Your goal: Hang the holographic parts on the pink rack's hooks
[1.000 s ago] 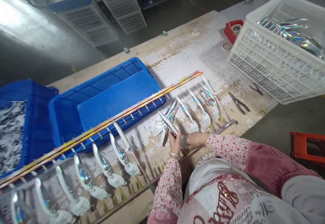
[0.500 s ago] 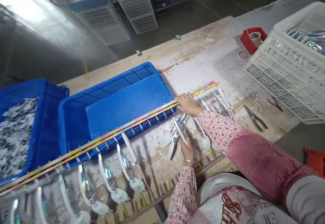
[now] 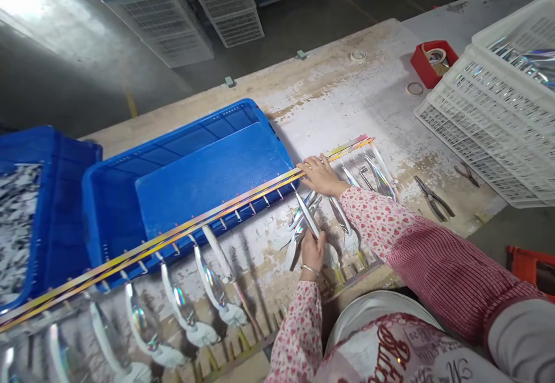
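Observation:
My left hand, a bangle on its wrist, is closed around the lower part of a slim white-and-silver curved piece. The upper tip of that piece is at a small hook under the yellow-orange rack bar; whether it is hooked on, I cannot tell. My right hand lies over the bar with its fingers wrapped round it. More shiny curved pieces with white-covered lower ends hang along the rack to the left. Behind my left hand, overlapping silver pieces partly hide one another.
An inner-bare blue tub sits under the bar, beside another blue tub of small grey-white pieces. Pliers, a red box and a white crate with shiny parts are to the right. A pole-like tool leans on the rack.
My left hand has shifted slightly left, bringing the piece's tip up to the hook on the bar. My right hand stays on the bar. The view has moved a little.

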`<state>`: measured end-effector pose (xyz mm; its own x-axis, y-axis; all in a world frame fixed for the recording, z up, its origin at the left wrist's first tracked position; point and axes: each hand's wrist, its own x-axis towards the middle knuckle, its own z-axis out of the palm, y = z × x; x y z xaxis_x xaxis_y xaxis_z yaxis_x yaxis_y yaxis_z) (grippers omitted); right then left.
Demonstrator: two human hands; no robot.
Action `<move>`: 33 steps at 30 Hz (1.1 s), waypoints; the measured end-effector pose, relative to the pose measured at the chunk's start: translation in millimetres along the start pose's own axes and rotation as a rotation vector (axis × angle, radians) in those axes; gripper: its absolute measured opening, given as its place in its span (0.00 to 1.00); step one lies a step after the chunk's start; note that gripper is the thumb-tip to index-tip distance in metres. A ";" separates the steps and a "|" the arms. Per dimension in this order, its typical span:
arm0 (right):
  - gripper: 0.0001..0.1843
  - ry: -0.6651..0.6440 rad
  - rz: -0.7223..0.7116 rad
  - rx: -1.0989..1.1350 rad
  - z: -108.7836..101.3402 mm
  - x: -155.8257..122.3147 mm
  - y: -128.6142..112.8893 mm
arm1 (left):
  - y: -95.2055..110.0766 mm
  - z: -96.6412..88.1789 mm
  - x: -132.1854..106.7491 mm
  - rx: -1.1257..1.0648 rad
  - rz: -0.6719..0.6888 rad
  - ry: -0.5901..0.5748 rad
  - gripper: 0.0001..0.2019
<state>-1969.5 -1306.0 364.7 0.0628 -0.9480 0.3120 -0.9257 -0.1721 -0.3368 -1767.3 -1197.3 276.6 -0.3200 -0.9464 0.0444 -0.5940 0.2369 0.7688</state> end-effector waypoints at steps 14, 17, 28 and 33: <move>0.13 -0.032 -0.096 0.383 10.6 -174.3 -66.8 | -15.7 -21.7 13.1 0.674 -0.066 -0.131 0.17; 0.12 -0.307 -0.096 0.486 35.4 -210.8 -89.6 | -11.0 -48.1 3.0 0.671 -0.114 -0.126 0.17; 0.15 -0.674 0.118 0.442 89.7 -236.0 -153.3 | -24.8 -116.0 -100.1 -0.626 -0.248 0.556 0.20; 0.11 -0.623 0.102 0.444 98.2 -238.2 -158.5 | -35.3 -77.9 -133.9 -0.961 -0.371 0.628 0.28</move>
<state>-1801.2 -1079.3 256.5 0.3057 -0.9178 -0.2534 -0.7100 -0.0424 -0.7030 -1646.0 -1096.1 293.1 0.3270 -0.9272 -0.1824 0.3034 -0.0798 0.9495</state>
